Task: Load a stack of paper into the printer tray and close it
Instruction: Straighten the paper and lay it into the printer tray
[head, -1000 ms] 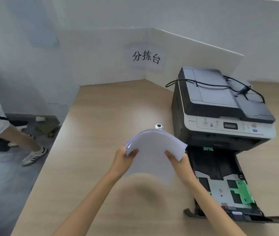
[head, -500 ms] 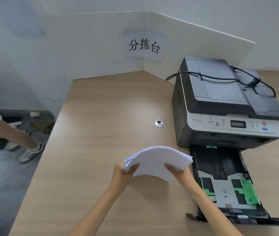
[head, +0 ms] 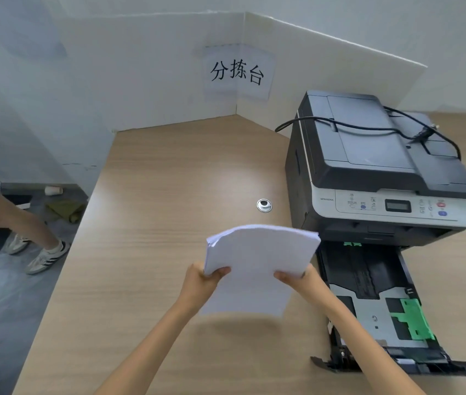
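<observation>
A white paper stack hangs in the air above the wooden table, bowed upward in the middle. My left hand grips its left edge and my right hand grips its right edge. A grey and white printer stands at the right. Its black paper tray is pulled out toward me, holds no paper, and shows green guides. The stack is just left of the tray, with its right corner near the tray's left wall.
A black cable lies across the printer lid. A metal grommet sits in the table left of the printer. White partition boards with a paper sign stand behind. A person's legs are on the floor at left.
The stack has tipped up so its face shows more, and it has shifted slightly right toward the tray. Both hands kept their grip. The camera view shifted a little.
</observation>
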`<state>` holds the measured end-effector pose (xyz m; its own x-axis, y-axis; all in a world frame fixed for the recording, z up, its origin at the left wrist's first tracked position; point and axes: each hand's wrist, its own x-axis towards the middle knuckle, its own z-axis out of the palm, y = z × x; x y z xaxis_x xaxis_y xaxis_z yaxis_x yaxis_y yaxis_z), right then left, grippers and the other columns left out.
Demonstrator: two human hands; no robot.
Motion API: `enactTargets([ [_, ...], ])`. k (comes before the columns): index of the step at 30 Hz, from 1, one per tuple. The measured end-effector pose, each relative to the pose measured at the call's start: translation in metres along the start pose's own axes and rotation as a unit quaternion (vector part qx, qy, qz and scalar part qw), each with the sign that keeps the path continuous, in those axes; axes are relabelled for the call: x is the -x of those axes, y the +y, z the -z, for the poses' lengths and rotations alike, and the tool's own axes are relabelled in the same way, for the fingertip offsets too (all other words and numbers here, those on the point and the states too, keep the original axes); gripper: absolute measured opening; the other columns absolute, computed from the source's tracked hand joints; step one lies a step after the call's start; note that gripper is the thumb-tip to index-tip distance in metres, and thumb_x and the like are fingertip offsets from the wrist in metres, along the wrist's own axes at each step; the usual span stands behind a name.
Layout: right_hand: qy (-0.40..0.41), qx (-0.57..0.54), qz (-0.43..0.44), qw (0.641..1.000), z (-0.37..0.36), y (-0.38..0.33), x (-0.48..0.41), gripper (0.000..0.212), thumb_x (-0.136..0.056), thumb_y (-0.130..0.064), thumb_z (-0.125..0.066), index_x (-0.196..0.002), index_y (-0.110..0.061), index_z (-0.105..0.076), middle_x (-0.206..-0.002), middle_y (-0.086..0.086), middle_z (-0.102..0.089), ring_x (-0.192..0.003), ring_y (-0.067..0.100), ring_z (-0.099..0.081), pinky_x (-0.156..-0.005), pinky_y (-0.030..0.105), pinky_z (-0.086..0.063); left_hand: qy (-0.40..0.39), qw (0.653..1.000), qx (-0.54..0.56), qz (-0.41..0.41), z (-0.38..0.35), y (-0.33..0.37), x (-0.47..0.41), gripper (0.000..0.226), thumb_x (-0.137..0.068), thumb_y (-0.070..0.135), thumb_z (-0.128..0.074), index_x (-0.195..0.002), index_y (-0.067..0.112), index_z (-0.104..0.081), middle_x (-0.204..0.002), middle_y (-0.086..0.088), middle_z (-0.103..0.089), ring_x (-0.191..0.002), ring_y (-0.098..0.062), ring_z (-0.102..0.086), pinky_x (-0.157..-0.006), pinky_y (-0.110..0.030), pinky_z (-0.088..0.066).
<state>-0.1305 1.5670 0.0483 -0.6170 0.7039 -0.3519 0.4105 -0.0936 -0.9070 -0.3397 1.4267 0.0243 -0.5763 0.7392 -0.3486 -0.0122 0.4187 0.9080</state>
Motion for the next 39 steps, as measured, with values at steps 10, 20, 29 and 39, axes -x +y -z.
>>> enactTargets([
  [10, -0.127, -0.255, -0.029, 0.958, 0.024, -0.019, 0.018, 0.078, -0.073, -0.067, -0.058, -0.130, -0.014, -0.053, -0.130, 0.011, -0.060, -0.116, 0.029, -0.056, -0.093, 0.041, -0.047, 0.046, 0.971, 0.231, -0.036, 0.047, 0.057, 0.018, 0.025, -0.072, 0.010, -0.075, -0.096, 0.014, -0.069, -0.104, -0.010, -0.071, -0.095, -0.022, -0.066, -0.087, -0.039, -0.051],
  [20, -0.128, -0.423, 0.038, 0.896, -0.007, -0.078, 0.041, 0.072, -0.070, -0.056, -0.069, -0.133, -0.024, -0.050, -0.130, 0.002, -0.061, -0.116, 0.019, -0.059, -0.087, 0.033, -0.054, 0.053, 0.927, 0.370, -0.015, 0.047, 0.060, 0.040, 0.034, -0.078, 0.021, -0.069, -0.111, 0.018, -0.064, -0.120, -0.001, -0.065, -0.114, -0.022, -0.060, -0.089, -0.039, -0.052],
  [29, 0.025, -0.225, 0.120, 0.967, -0.011, -0.087, 0.044, 0.031, -0.083, -0.012, -0.065, -0.114, -0.015, -0.062, -0.104, 0.004, -0.071, -0.096, 0.023, -0.067, -0.082, 0.039, -0.055, -0.072, 0.940, 0.332, -0.031, 0.091, 0.063, 0.047, 0.043, -0.094, 0.032, -0.042, -0.135, 0.020, -0.046, -0.129, 0.000, -0.062, -0.119, -0.019, -0.058, -0.092, -0.038, -0.053],
  [39, -0.026, -0.088, 0.141, 0.986, 0.018, -0.083, 0.050, 0.014, -0.087, -0.016, -0.061, -0.098, -0.011, -0.068, -0.085, 0.008, -0.069, -0.077, 0.022, -0.065, -0.067, 0.035, -0.052, -0.345, 0.937, 0.008, 0.055, 0.153, 0.087, 0.025, 0.073, -0.063, 0.059, -0.072, -0.126, 0.028, -0.052, -0.127, -0.002, -0.063, -0.116, -0.024, -0.060, -0.097, -0.046, -0.047],
])
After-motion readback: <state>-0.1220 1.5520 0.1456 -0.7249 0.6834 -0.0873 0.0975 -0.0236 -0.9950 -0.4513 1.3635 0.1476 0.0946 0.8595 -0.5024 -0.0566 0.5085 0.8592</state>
